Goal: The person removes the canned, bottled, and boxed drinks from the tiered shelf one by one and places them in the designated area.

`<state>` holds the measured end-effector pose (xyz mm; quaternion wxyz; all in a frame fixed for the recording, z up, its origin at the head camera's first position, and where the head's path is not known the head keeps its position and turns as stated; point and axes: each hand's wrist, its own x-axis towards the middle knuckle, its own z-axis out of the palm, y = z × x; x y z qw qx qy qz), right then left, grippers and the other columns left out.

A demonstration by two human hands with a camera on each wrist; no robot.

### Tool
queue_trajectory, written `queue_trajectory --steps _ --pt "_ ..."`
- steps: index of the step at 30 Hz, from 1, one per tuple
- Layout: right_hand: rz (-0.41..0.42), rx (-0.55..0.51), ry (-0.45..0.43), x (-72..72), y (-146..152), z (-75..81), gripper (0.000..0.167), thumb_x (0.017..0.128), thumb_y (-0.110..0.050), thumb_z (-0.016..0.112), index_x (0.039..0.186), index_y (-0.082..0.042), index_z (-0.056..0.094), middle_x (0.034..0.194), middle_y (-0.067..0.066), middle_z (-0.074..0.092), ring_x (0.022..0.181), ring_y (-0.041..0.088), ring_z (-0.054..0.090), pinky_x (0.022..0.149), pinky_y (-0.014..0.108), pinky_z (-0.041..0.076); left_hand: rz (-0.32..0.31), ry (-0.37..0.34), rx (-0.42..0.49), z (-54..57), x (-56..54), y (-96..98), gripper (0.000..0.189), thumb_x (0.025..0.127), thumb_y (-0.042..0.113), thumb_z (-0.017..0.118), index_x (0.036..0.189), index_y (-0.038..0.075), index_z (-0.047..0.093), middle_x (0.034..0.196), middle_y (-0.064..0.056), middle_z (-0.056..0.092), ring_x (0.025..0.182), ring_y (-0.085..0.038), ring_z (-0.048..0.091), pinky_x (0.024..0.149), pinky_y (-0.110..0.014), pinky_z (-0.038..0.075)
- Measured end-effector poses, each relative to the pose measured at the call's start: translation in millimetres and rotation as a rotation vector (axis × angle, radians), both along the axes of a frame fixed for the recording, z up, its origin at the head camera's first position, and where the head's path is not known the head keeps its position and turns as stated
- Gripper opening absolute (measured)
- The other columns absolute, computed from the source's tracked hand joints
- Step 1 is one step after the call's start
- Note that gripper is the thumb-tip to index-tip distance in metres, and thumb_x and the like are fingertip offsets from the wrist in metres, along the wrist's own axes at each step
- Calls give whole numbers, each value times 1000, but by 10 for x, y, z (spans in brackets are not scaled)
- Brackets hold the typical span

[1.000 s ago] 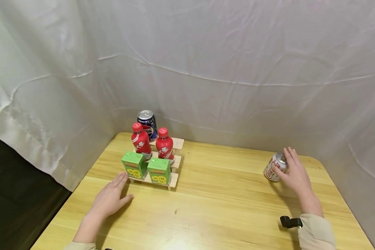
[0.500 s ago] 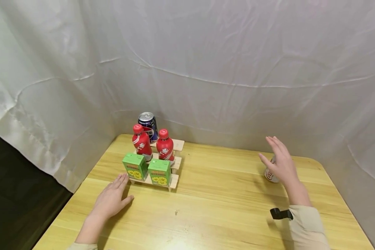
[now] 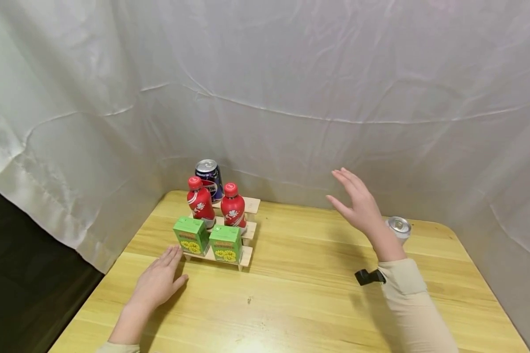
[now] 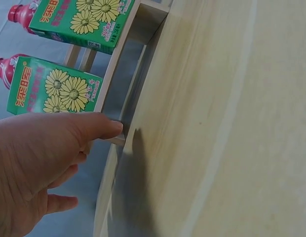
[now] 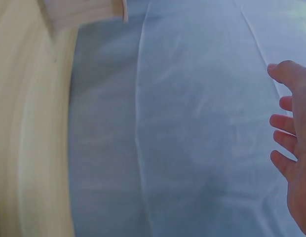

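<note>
In the head view my left hand (image 3: 158, 279) lies at the left front corner of a small three-step wooden rack (image 3: 246, 256), its fingertips by the lowest step. Two green drink cartons, a left one (image 3: 191, 236) and a right one (image 3: 225, 243), stand on that step. Behind them two red bottles, left (image 3: 200, 203) and right (image 3: 233, 207), occupy the middle step. A dark blue soda can (image 3: 209, 179) stands at the top. My right hand (image 3: 357, 203) is raised above the table with fingers extended, holding nothing. Partly hidden behind its forearm, a white soda can (image 3: 399, 228) stands on the table.
The wooden table (image 3: 291, 284) stretches between the rack and the white can. Pale cloth (image 3: 318, 98) hangs behind and along both sides. Dark fabric (image 3: 22, 274) shows at the left. A black wrist strap piece (image 3: 368, 277) sticks out from the right sleeve.
My right hand has let go of the white can, risen and moved left away from it. The can stays at the right of the table. My left hand has stayed by the rack.
</note>
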<state>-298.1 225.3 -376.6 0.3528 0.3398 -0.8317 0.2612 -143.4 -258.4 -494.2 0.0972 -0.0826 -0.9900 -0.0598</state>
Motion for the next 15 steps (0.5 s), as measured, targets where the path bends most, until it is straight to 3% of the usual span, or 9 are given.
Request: queue_trajectory --steps 7,15 --pt "95 44 23 -122 -411 176 59 83 -20 75 135 -2 55 138 18 56 135 37 45 117 48 35 2 3 -11 -13 12 -2 70 88 32 69 140 -8 45 147 -25 45 137 -41 43 113 -54 38" --pt "153 113 7 -215 -875 384 58 85 -23 74 136 -4 54 139 14 56 137 33 44 118 44 35 14 17 -6 -5 7 22 67 89 29 68 140 -9 45 146 -25 46 137 -41 43 114 -52 38"
